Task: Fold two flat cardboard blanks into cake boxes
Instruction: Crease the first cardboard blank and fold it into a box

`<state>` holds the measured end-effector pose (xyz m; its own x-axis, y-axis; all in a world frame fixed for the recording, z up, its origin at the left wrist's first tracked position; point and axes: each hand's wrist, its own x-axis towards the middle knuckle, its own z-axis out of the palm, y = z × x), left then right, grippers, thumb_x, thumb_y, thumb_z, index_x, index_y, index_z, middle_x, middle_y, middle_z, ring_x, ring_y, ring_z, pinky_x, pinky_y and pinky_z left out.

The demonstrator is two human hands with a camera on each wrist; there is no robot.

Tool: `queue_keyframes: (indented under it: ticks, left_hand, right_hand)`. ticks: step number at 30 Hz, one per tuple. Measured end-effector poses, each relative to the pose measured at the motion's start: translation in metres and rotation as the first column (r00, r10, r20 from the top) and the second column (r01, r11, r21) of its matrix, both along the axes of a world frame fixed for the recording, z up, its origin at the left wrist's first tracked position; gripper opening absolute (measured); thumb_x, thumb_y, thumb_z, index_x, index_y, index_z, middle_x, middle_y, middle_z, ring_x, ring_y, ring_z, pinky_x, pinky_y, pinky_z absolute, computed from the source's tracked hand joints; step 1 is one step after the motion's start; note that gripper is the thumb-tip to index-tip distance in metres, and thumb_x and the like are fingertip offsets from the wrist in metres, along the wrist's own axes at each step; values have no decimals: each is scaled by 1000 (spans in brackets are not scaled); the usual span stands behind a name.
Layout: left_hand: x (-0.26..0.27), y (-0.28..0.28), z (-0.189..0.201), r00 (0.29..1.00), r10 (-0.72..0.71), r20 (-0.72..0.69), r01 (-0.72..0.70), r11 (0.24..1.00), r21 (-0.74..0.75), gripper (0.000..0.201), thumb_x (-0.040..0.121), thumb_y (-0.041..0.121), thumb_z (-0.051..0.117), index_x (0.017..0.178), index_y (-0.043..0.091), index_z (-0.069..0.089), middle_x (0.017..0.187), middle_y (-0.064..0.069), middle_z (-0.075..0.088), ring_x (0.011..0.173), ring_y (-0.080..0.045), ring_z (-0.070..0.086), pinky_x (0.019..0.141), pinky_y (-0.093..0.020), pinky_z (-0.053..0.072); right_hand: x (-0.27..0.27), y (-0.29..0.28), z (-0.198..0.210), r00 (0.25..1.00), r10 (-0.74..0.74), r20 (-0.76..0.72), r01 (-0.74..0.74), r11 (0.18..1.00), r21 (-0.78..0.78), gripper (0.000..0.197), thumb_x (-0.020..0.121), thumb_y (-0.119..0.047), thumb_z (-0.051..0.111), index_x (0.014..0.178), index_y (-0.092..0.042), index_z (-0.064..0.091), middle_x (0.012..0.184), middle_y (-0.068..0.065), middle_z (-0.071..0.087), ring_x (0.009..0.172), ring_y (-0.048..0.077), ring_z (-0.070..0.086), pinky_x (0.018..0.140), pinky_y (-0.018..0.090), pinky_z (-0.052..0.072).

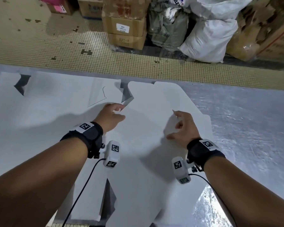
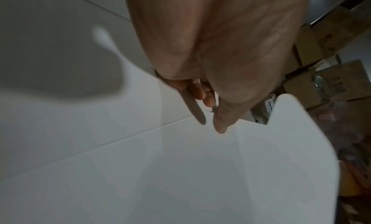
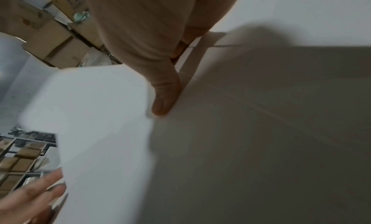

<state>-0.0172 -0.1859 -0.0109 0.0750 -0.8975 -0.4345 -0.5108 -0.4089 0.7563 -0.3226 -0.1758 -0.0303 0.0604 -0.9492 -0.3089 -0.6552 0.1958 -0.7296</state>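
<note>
1. Silvery counter (image 1: 246,122) carries two white blanks.
2. Near blank (image 1: 143,145) lies between both forearms.
3. Left hand (image 1: 111,117) pinches its left flap edge; right hand (image 1: 183,128) has its fingers curled over the right flap.
4. Second blank (image 1: 52,102) lies flat at far left.
5. Boxes (image 1: 125,28) stand beyond.

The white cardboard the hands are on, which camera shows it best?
The head view: it shows nearly the whole white cardboard blank with its rounded flaps, and both hands on it. The left wrist view shows only part of its surface and one rounded flap; the right wrist view shows a shadowed stretch and a blurred flap.
</note>
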Motion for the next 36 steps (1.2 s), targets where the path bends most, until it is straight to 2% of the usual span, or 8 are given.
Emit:
queue_keyframes:
  ticks: [4, 10, 13, 16, 19, 21, 28, 36]
  left_hand:
    - [0, -2, 2, 997, 53, -48, -54, 998, -26, 15, 101, 20, 53, 106, 19, 67, 109, -3, 59, 87, -13, 55, 63, -16, 38]
    - [4, -3, -1, 1000, -9, 19, 9, 1000, -1, 45, 100, 35, 55, 89, -8, 65, 92, -9, 50, 77, -17, 50, 59, -20, 35]
    - [3, 1, -2, 998, -39, 40, 41, 998, -51, 47, 94, 36, 65, 73, -5, 56, 87, -5, 46, 73, -13, 49, 62, -15, 37]
    - [1, 10, -4, 990, -85, 112, 95, 992, -86, 29, 79, 32, 83, 96, 12, 70, 107, 7, 49, 96, -2, 50, 77, -3, 36]
    - [-1, 15, -12, 974, -111, 196, 132, 986, -100, 42, 73, 33, 87, 107, 18, 68, 116, 9, 44, 115, -16, 44, 97, -24, 39]
    - [-5, 17, -16, 963, -103, 251, 132, 986, -104, 44, 72, 34, 87, 108, 21, 65, 117, 10, 41, 117, -17, 39, 102, -33, 38]
    - [-22, 29, -19, 876, -123, 466, 220, 962, -159, 39, 84, 30, 72, 120, 24, 58, 139, 13, 38, 129, -17, 31, 98, -39, 33]
    - [-40, 48, -31, 752, -327, 572, 529, 817, -229, 61, 82, 26, 34, 138, 10, 54, 153, 3, 42, 144, -17, 21, 114, -44, 27]
  right_hand:
    - [0, 6, -1, 997, -63, 53, 64, 998, -26, 74, 54, -3, 89, 112, -30, 52, 114, -6, 53, 82, 4, 54, 68, 4, 41]
    - [-1, 8, -3, 996, -26, 81, 31, 997, -65, 64, 59, 0, 90, 116, -11, 63, 119, -9, 50, 86, -17, 50, 76, -3, 36]
    - [-2, 10, -2, 998, 7, 67, -3, 998, -61, 52, 60, -2, 90, 107, -13, 69, 126, -10, 46, 87, -10, 53, 76, -4, 36]
    - [-2, 13, -5, 998, 55, 28, -51, 993, -103, 52, 60, -17, 83, 111, -13, 70, 128, -11, 45, 87, 0, 57, 80, 2, 41]
    - [-2, 15, -6, 993, 20, 119, -13, 998, -61, 49, 75, -5, 74, 123, -7, 63, 126, -12, 50, 95, 4, 61, 88, 24, 49]
    - [0, 16, -8, 991, -7, 136, 17, 997, -70, 38, 84, -2, 72, 121, -4, 63, 126, -14, 51, 92, -4, 59, 87, 16, 45]
    - [37, 24, -12, 934, -17, -356, -56, 979, -195, 66, 76, -54, 77, 114, -3, 60, 140, 10, 45, 118, 34, 45, 99, 43, 40]
    - [65, 35, -14, 859, 304, -411, -394, 907, -153, 59, 95, -23, 24, 152, -8, 32, 159, 9, 29, 147, 29, 13, 120, 48, 18]
